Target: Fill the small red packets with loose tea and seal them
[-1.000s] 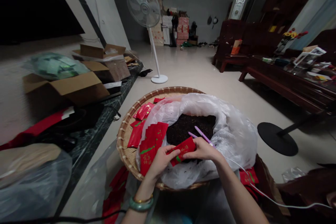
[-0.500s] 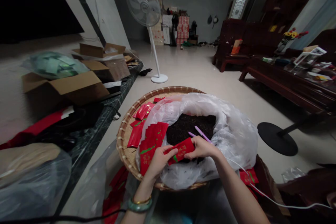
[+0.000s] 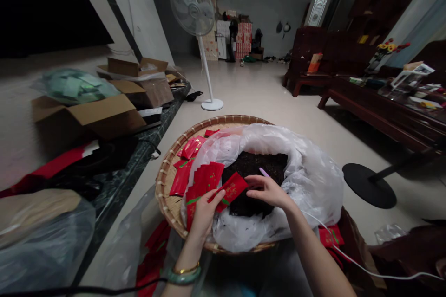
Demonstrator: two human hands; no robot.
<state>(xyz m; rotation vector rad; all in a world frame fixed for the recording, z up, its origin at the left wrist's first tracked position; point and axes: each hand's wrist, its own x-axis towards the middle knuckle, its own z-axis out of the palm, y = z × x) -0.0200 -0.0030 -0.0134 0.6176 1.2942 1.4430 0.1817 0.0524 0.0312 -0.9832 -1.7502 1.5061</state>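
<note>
- Long dark-wood table (image 3: 383,113) along the right side, scattered with small packets and papers too dim to read
- Open brown cardboard boxes (image 3: 87,116) on a dark speckled stone counter (image 3: 146,158) at the left, with a pale green plastic bundle (image 3: 75,84) on top
- Round woven bamboo tray (image 3: 166,195) low in front of the body, its near edge partly cut off by the arms
- White translucent plastic bag (image 3: 313,181) spread across the tray, mouth folded back
- Dark crumbly mass (image 3: 254,163) inside the bag (tea or soil, no telling from this view)
- Stack of glossy red envelopes (image 3: 205,177) against the bag's left fold, lower part hidden behind the left hand
- Single oblong red envelope (image 3: 232,189) with gold characters and a green mark, tilted above the dark mass, its lower-left end in the left hand
- Left hand (image 3: 205,211) closed on that end, fingertips partly hidden behind the envelope
- Right hand (image 3: 268,191) open, fingers lightly curled, just beside the envelope's far corner without touching it
- Pale purple stick (image 3: 264,172) just past the right hand's fingers, only its tip showing
- Green jade bangle and thin gold bangle (image 3: 183,276) around the left wrist
</note>
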